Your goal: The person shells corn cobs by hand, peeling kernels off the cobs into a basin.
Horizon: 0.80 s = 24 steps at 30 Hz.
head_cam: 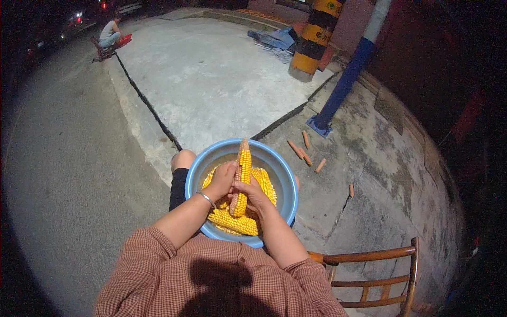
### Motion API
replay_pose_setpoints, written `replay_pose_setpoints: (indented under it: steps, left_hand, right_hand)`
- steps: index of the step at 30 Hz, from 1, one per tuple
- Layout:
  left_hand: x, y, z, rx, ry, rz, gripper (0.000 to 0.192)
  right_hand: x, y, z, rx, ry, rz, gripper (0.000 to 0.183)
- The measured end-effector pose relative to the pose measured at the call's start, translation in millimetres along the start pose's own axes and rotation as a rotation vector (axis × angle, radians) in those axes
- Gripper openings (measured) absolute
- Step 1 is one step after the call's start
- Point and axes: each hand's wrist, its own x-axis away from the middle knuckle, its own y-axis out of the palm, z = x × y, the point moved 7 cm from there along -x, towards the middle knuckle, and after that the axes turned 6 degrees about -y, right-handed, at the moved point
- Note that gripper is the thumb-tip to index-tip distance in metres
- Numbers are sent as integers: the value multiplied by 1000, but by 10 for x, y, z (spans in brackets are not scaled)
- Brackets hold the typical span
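A partly shelled ear of corn (245,170) is held upright over a blue plastic basin (291,190) on my lap. Its left side shows bare cob, while yellow kernels cover the rest. My left hand (223,179) presses against the bare strip on the left. From the right, my right hand (253,192) wraps the ear, with its thumb across the kernels. Below them in the basin lies another full ear of corn (233,222), and one more ear (264,180) leans at the right. Loose kernels (208,176) show around the ears; my hands hide part of the basin.
Several bare corn cobs (295,149) lie on the concrete to the right. A wooden chair (372,257) stands close at my lower right. Beyond are a blue-and-white pole (348,83) and a yellow-and-black striped post (313,43). A person (109,33) sits far left beside a red container (124,39).
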Motion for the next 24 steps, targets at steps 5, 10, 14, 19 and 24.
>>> replay_pose_setpoints:
  steps: [5,10,14,19,24]
  left_hand:
    - [-18,-21,84,177,110,136,35]
    - [-39,-78,58,-17,-68,109,29]
    - [-48,-85,142,-153,92,148,28]
    - [-54,-68,117,-199,224,153,29]
    - [-79,-98,-51,-68,133,154,37]
  right_hand:
    - [-74,-29,-148,243,-380,73,48]
    - [-62,-22,-119,286,-279,76,49]
    - [-45,9,-60,289,-237,78,46]
    - [-43,-24,-1,199,-162,38,43]
    - [-24,-29,2,88,-76,13,33]
